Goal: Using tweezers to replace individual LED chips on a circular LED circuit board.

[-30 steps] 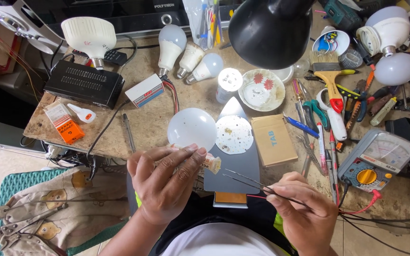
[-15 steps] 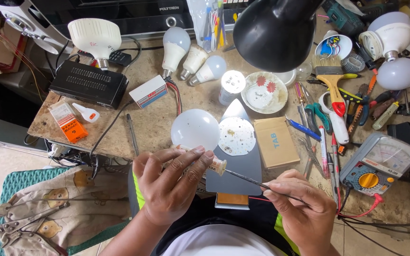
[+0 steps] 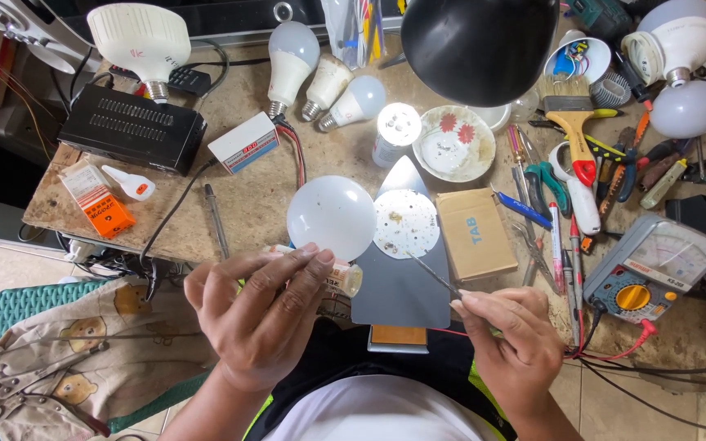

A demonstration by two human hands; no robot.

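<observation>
My left hand (image 3: 259,318) grips a small pale tube (image 3: 343,279) at the front of the workbench, its open end pointing right. My right hand (image 3: 516,343) pinches a thin metal probe (image 3: 435,278). The probe's tip reaches the lower edge of a round white LED board (image 3: 406,222). That board lies on a grey pointed metal plate (image 3: 398,298). A white bulb dome (image 3: 331,216) rests just left of the board, above my left fingers.
A black lamp shade (image 3: 480,45) hangs over the back middle. A brown cardboard box (image 3: 474,233) and a multimeter (image 3: 655,269) with leads lie to the right, beside several hand tools (image 3: 574,180). Behind are bulbs (image 3: 292,61), a bowl (image 3: 453,143) and a black box (image 3: 132,131).
The probe tip has left the tube's mouth and swung up to the edge of the round LED board. My left hand has shifted slightly with the tube.
</observation>
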